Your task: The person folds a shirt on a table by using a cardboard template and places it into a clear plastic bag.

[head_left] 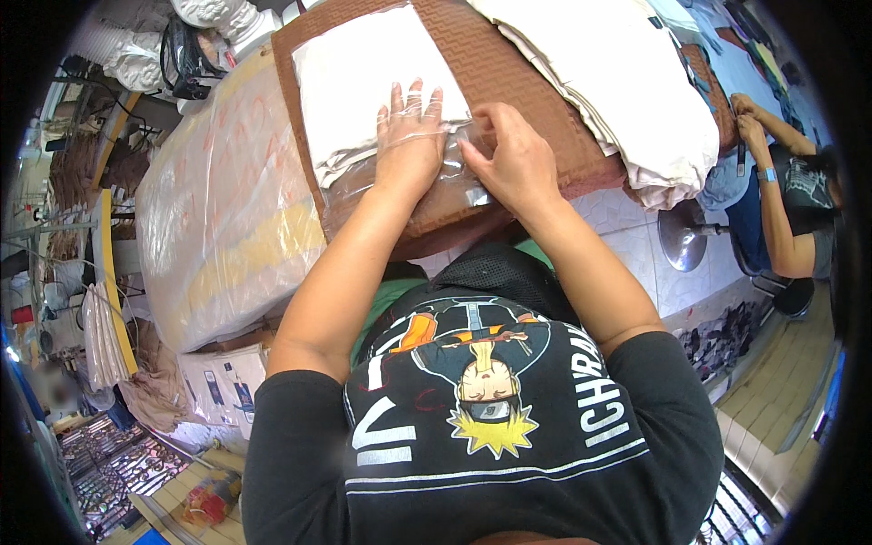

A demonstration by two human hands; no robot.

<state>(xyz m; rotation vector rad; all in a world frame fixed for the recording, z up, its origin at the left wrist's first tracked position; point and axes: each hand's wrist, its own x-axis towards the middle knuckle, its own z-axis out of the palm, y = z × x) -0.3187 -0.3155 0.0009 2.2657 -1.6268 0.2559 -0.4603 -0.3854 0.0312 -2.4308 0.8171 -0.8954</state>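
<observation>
A folded white garment (359, 68) lies in a clear plastic bag (350, 186) on a brown textured cloth. My left hand (413, 136) rests flat on the garment's near end with its fingers spread; plastic film shows over the fingers, so the hand seems to be inside the bag's mouth. Close by on the right, my right hand (518, 154) is curled at the bag's edge, thumb and forefinger around the loose film. Its other fingers are partly hidden.
To the right, a pile of white garments (618, 100) covers the brown cloth (490, 54). A large plastic-wrapped bundle (227, 200) stands at the left. Beyond a metal stool base (686, 236), another person's hands (747, 113) work at the far right.
</observation>
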